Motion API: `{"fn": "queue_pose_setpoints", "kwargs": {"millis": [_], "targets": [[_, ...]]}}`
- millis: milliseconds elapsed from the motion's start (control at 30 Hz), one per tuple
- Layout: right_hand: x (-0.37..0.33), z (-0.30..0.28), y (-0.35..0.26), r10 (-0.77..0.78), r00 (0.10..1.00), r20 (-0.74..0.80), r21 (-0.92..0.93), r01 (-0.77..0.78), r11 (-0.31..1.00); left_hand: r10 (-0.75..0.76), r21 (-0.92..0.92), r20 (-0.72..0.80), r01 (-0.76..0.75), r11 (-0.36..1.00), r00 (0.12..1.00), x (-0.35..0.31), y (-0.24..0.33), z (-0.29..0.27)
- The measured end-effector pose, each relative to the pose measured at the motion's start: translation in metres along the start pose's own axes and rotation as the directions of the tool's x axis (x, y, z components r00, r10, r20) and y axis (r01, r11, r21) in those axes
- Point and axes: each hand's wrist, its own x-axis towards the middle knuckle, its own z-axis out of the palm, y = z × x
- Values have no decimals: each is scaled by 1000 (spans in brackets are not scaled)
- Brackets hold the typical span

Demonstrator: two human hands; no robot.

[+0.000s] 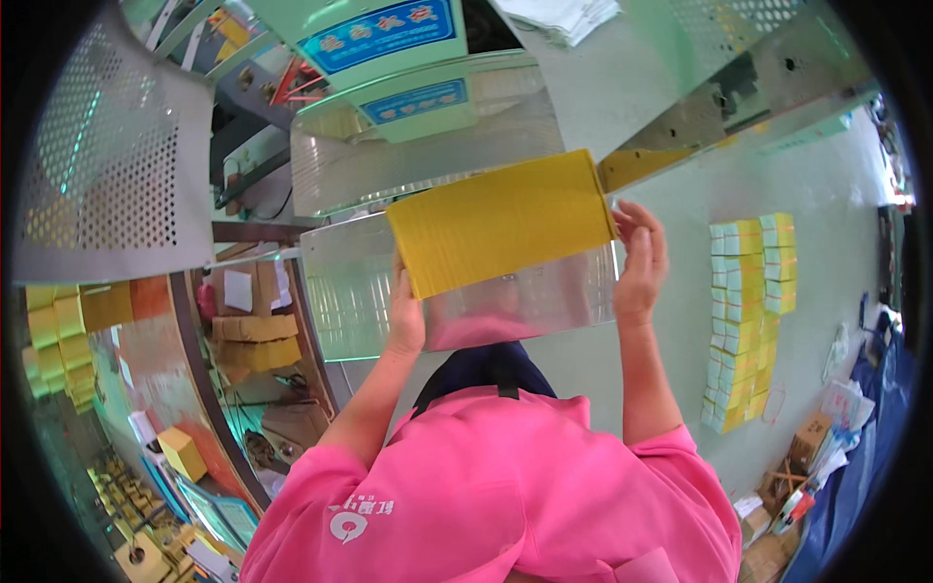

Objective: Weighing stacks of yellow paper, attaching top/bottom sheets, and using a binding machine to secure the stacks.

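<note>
On my head feed, I have the yellow block (505, 223) in a two-handed grip: the left hand (406, 316) grasps its left end, fingers partly hidden, and the right hand (641, 262) its right end. The block sits slightly tilted over the shiny metal tray (340, 282); I can't tell whether they touch. Yellow bundles (743, 330) stand rightward on the floor (671, 360).

You are holding one yellow block (505, 225) between one left hand (406, 316) and one right hand (641, 264), two hands in all. You are wearing one pink shirt (466, 466) showing one white emblem (349, 526). Two perforated metal panels (126, 175) are flanking your work, and two rows of yellow-topped bundles (742, 340) are standing to your right, the single bundles being too small to count
</note>
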Motion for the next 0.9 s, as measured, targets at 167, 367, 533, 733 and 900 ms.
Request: {"fn": "queue_pose_setpoints", "kwargs": {"millis": [167,367,533,733,900], "targets": [[11,-28,53,242,966,87,-118,-231,966,-387,-853,168,330,404,907,23,30,-1],[-6,12,45,294,948,122,-526,-190,829,-297,-697,173,330,637,939,28,23,-6],[-2,17,-12,309,907,287,-684,-32,729,-421,-602,309,518,608,853,68,75,-77],[-10,26,3,274,900,339,-698,45,714,-583,-339,644,868,363,495,68,26,-75],[-16,17,5,322,910,260,-659,-76,748,-564,-325,652,859,397,507,56,12,-78]]}}
